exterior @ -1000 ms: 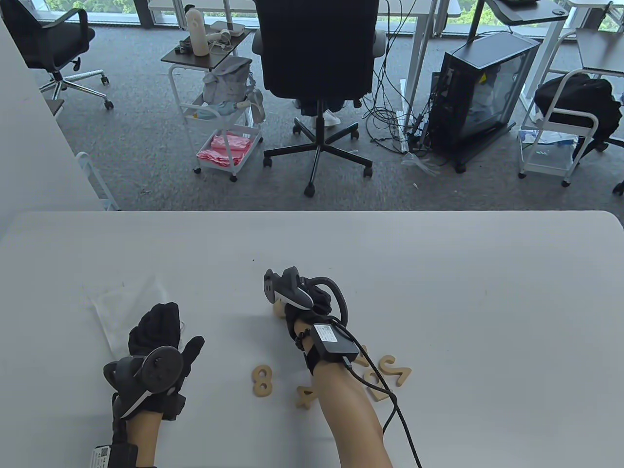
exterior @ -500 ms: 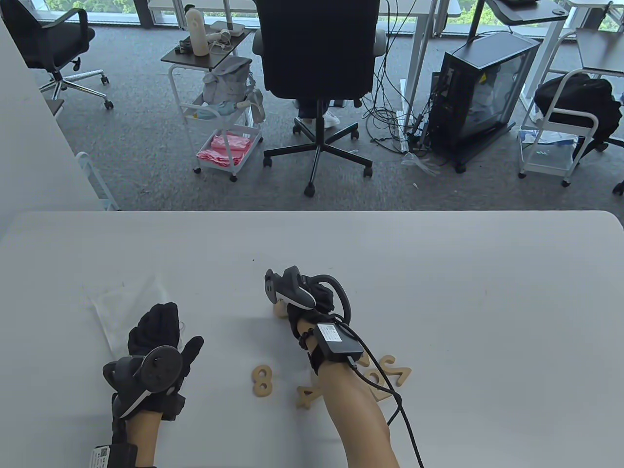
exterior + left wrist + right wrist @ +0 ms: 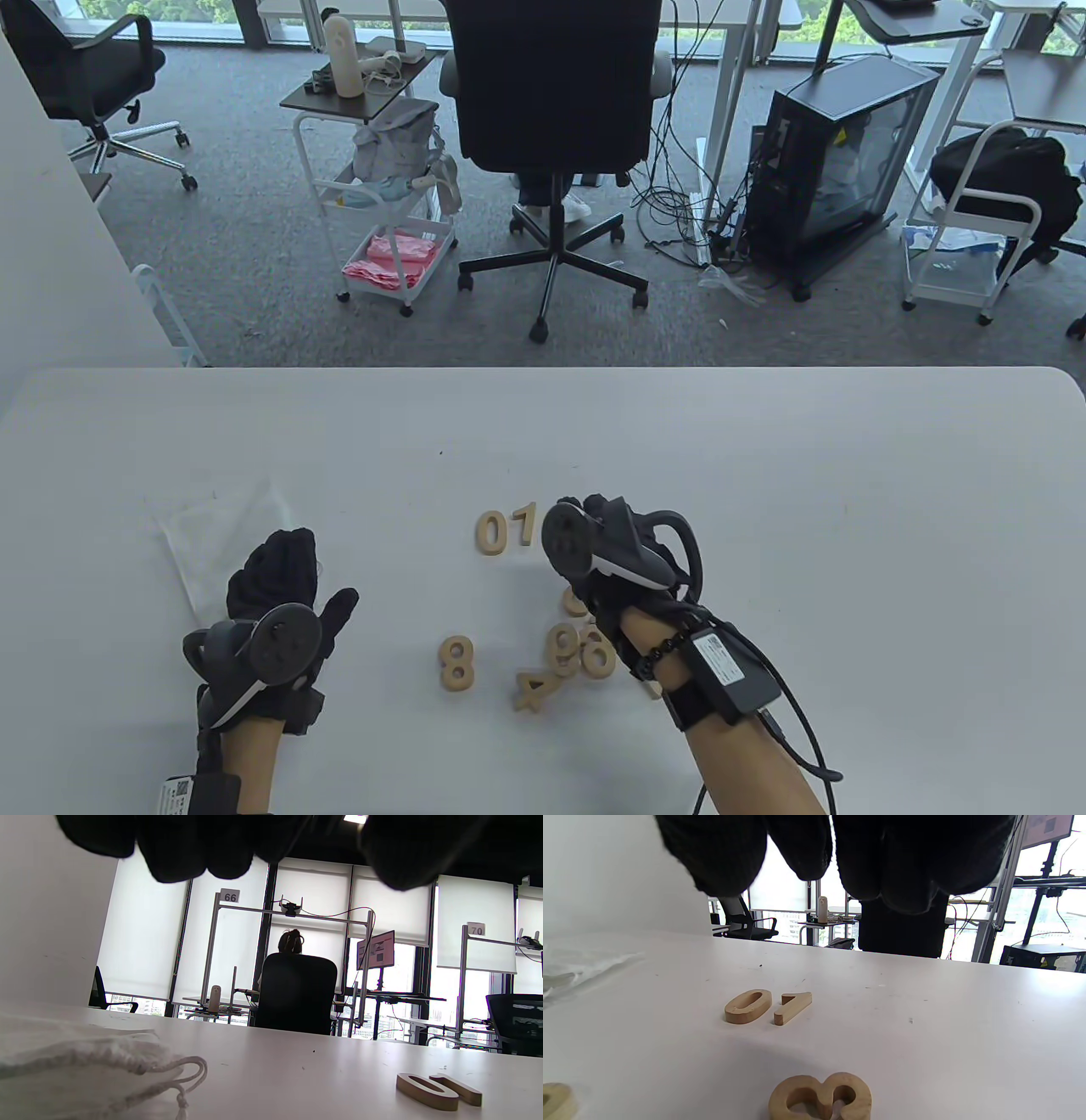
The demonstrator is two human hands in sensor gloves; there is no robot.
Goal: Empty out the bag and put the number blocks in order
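Wooden number blocks lie on the white table (image 3: 764, 475). The 0 (image 3: 491, 532) and the 1 (image 3: 526, 524) sit side by side; the right wrist view shows the 0 (image 3: 748, 1006) and the 1 (image 3: 792, 1007) too. Nearer me lie an 8 (image 3: 456, 663), a 4 (image 3: 533, 689) and two round digits (image 3: 580, 650). My right hand (image 3: 611, 552) hovers over a 3 (image 3: 821, 1096), and its fingers (image 3: 882, 866) hold nothing. My left hand (image 3: 280, 569) rests flat on the edge of the white drawstring bag (image 3: 216, 531).
My right forearm (image 3: 738, 755) with its cable covers the table at the right of the loose pile. The bag's cord (image 3: 191, 1069) trails toward the middle. Beyond the far table edge stand an office chair (image 3: 551, 102) and carts.
My right hand has let go of the 1 beside the 0 and drawn back to the right, toward me. The 0 and 1 now show; my forearm covers the blocks at the right.
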